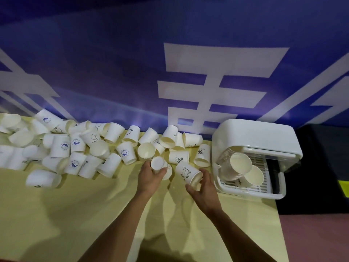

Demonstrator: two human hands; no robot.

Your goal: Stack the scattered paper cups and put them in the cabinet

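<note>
Several white paper cups (79, 148) lie scattered along the back of the yellow table (75, 214), most on their sides. My left hand (151, 176) grips one cup (160, 164) lying with its base toward me. A cup with a bear drawing (186, 172) lies on its side to the right, and my right hand (202, 188) holds it at the rim. At the right stands the white cabinet (255, 135), open at the front, with two stacks of cups (243, 167) lying on its slatted tray.
A blue banner with large white characters (207, 82) hangs right behind the table. The table's right edge (279, 214) ends beside a reddish floor, and a black object (321, 167) sits beyond the cabinet. The near part of the table is bare yellow surface.
</note>
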